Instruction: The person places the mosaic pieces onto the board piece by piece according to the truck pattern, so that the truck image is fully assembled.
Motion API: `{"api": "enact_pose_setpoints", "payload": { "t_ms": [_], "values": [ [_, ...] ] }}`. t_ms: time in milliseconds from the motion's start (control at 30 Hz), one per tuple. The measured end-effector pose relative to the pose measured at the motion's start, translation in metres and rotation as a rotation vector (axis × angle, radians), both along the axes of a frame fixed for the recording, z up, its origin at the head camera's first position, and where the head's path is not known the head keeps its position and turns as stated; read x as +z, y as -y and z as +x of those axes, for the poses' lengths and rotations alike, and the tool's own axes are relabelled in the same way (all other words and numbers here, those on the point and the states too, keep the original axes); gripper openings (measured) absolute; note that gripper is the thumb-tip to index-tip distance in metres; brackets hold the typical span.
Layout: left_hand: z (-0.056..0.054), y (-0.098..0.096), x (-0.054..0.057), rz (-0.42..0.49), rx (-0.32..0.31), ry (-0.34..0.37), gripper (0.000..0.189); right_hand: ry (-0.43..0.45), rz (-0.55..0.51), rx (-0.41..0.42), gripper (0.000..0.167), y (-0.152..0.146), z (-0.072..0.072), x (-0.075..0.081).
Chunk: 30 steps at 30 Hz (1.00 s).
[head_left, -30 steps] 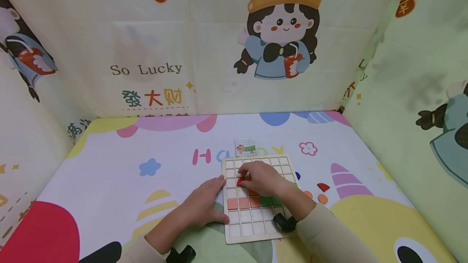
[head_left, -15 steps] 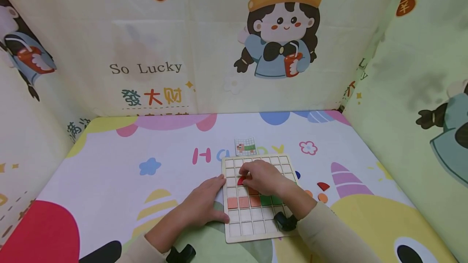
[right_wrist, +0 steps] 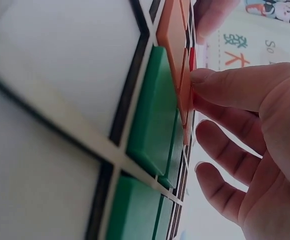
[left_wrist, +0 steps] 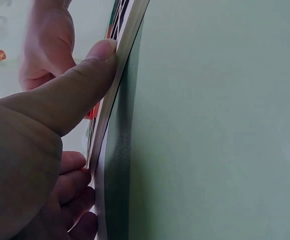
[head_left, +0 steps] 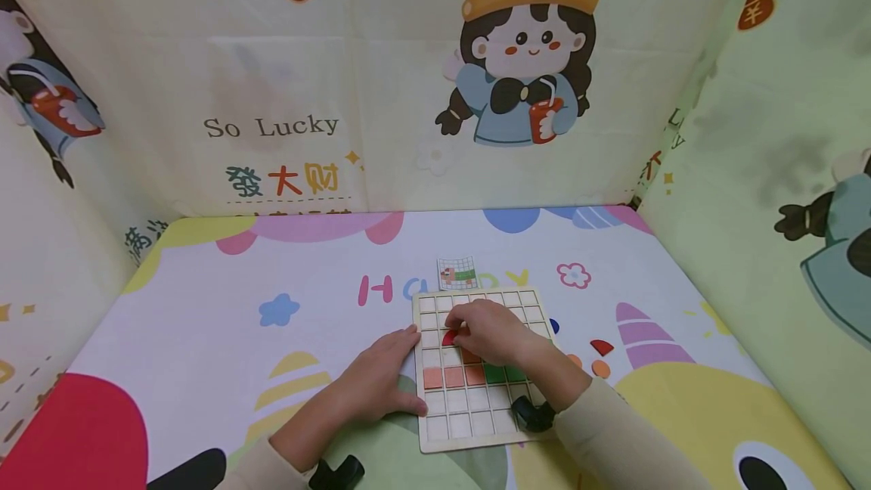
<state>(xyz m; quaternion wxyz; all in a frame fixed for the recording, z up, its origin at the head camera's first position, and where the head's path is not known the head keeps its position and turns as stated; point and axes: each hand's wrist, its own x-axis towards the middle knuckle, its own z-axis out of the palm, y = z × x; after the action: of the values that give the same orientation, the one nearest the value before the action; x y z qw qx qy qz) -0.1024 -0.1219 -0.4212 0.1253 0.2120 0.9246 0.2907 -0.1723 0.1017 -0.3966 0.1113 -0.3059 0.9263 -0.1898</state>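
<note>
A wooden grid board (head_left: 472, 426) lies on the table with square pink-orange tiles (head_left: 454, 378) and green tiles (head_left: 494, 375) in its cells. My right hand (head_left: 495, 333) is over its upper left part, pinching a small red piece with a curved edge (head_left: 449, 337) between thumb and index finger at a cell. In the right wrist view its other fingers (right_wrist: 220, 152) are loosely bent. My left hand (head_left: 379, 376) rests along the board's left side, its straight thumb (left_wrist: 75, 87) pressing the edge and its fingertips touching farther up. The right hand hides several cells.
A small picture card (head_left: 458, 274) with a coloured grid pattern lies just beyond the board. To the right are a red wedge piece (head_left: 602, 348), an orange round piece (head_left: 600, 369) and a partly hidden blue piece (head_left: 554, 326). Printed cloth walls surround the table.
My right hand shifts very slightly to the right over the same cells, still with the red piece. The left hand stays at the board's side.
</note>
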Motion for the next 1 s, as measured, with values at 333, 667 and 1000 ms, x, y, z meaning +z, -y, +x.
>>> {"api": "enact_pose_setpoints", "payload": {
  "t_ms": [333, 667, 1000],
  "values": [
    [0.000, 0.001, 0.000, 0.004, -0.002, 0.000, 0.104, 0.029, -0.025, -0.015, 0.017, -0.005, 0.001, 0.001],
    [0.001, 0.001, 0.001, 0.009, -0.004, -0.001, 0.103, 0.031, -0.033, -0.077, 0.022, -0.013, 0.003, 0.003],
    [0.001, 0.000, 0.002, 0.000, -0.005, -0.003, 0.103, 0.012, -0.117, -0.141, 0.026, -0.044, 0.011, 0.010]
  ]
}}
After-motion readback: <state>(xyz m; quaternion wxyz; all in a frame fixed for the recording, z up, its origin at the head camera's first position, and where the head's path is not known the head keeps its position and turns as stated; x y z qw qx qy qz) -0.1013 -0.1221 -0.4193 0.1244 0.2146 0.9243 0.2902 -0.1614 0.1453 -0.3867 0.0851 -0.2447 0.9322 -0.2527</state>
